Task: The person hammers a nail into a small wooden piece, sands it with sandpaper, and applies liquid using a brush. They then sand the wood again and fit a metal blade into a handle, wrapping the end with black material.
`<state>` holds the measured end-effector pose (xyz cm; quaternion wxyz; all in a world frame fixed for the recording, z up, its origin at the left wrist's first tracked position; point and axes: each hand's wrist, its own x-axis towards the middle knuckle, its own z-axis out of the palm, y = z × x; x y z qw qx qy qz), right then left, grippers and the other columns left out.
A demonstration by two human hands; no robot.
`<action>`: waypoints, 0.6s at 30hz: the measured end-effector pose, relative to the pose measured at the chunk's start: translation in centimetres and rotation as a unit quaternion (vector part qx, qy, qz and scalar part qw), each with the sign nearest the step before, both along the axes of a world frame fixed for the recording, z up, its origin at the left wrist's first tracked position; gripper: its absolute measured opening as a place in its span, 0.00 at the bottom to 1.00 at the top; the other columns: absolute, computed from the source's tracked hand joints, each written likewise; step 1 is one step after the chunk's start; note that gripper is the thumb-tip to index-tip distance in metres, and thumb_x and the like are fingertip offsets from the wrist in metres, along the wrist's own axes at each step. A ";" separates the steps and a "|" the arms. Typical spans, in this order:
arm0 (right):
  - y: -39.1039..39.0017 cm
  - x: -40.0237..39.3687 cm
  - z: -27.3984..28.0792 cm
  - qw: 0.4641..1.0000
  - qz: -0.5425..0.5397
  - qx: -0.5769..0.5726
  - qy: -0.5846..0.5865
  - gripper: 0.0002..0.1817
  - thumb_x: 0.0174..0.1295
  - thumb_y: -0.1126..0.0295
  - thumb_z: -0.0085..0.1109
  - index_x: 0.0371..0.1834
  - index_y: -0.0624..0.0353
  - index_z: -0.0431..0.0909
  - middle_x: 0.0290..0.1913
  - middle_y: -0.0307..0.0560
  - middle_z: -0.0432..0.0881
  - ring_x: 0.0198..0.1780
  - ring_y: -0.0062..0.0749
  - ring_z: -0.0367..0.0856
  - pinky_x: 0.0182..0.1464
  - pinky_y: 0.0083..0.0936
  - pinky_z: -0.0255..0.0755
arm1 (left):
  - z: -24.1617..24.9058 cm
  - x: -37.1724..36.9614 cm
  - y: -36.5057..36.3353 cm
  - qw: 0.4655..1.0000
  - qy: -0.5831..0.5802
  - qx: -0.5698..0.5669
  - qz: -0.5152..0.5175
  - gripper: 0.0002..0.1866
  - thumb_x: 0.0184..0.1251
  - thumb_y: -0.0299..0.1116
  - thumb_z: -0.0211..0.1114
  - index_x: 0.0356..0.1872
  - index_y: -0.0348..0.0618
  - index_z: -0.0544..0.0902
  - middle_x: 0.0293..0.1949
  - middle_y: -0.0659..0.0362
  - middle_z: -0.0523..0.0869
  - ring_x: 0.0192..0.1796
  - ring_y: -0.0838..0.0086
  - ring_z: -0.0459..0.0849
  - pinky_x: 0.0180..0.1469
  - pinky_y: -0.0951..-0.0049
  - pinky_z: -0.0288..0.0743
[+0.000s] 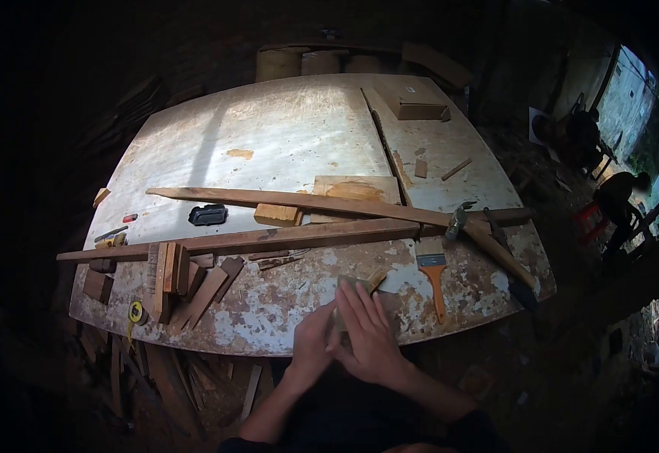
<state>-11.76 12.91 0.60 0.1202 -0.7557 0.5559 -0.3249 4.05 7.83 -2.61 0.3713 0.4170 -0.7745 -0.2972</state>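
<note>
Near the front edge of the bench, my two hands meet around a flat greyish-tan piece (353,281), whose kind I cannot make out. My left hand (313,341) is closed around its left side, the fingertips partly hidden. Across the piece lies my right hand (371,332), fingers stretched out flat and thumb pointing toward the left hand. Much of the piece is covered by the hands. Just beyond the right fingertips a small wooden piece (377,278) shows. To the right lies a paintbrush (433,283) with an orange handle.
Two long wooden bars (299,199) (269,238) cross the worn bench (269,143). A hammer (488,245) rests at right. Wood blocks (167,279), a tape measure (138,312) and a black tray (208,215) sit left. A cardboard box (414,106) stands behind; a person (620,204) is far right.
</note>
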 end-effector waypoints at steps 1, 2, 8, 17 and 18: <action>-0.8 -1.0 -0.5 0.999 -0.022 0.023 0.000 0.45 0.85 0.42 0.48 0.88 0.69 0.57 0.90 0.68 0.55 0.90 0.69 0.50 0.87 0.70 0.40 | 0.0 0.2 0.0 1.000 -0.007 0.015 0.002 0.26 0.67 0.22 0.74 0.68 0.38 0.84 0.48 0.41 0.91 0.48 0.42 0.91 0.51 0.52 0.85; -2.3 -2.9 -1.6 0.998 -0.047 0.048 -0.001 0.46 0.84 0.40 0.47 0.89 0.69 0.56 0.90 0.69 0.55 0.90 0.71 0.50 0.87 0.70 0.41 | 0.1 0.1 0.1 1.000 0.004 -0.006 0.003 0.26 0.66 0.21 0.73 0.68 0.38 0.84 0.49 0.41 0.91 0.48 0.42 0.91 0.52 0.52 0.86; -0.6 0.6 -0.6 1.000 0.018 -0.004 -0.011 0.47 0.85 0.36 0.41 0.89 0.68 0.57 0.90 0.67 0.56 0.91 0.68 0.49 0.87 0.74 0.38 | 0.1 -0.3 -0.1 1.000 0.025 0.005 0.018 0.28 0.63 0.19 0.73 0.66 0.36 0.85 0.49 0.41 0.92 0.46 0.44 0.92 0.49 0.53 0.86; -1.6 -0.4 -1.7 1.000 0.001 0.010 -0.009 0.50 0.83 0.32 0.40 0.89 0.67 0.56 0.90 0.67 0.55 0.91 0.70 0.48 0.86 0.74 0.38 | 0.7 -0.2 -0.1 0.999 0.016 0.042 0.029 0.26 0.66 0.21 0.74 0.67 0.36 0.86 0.42 0.43 0.92 0.35 0.55 0.92 0.41 0.60 0.85; -2.0 -1.2 -1.8 1.000 0.001 0.025 0.002 0.50 0.83 0.33 0.40 0.89 0.68 0.55 0.90 0.68 0.54 0.91 0.71 0.48 0.86 0.74 0.38 | 0.3 -0.1 -0.1 0.999 0.023 0.029 0.026 0.26 0.66 0.21 0.74 0.67 0.36 0.86 0.42 0.43 0.92 0.34 0.56 0.91 0.40 0.60 0.85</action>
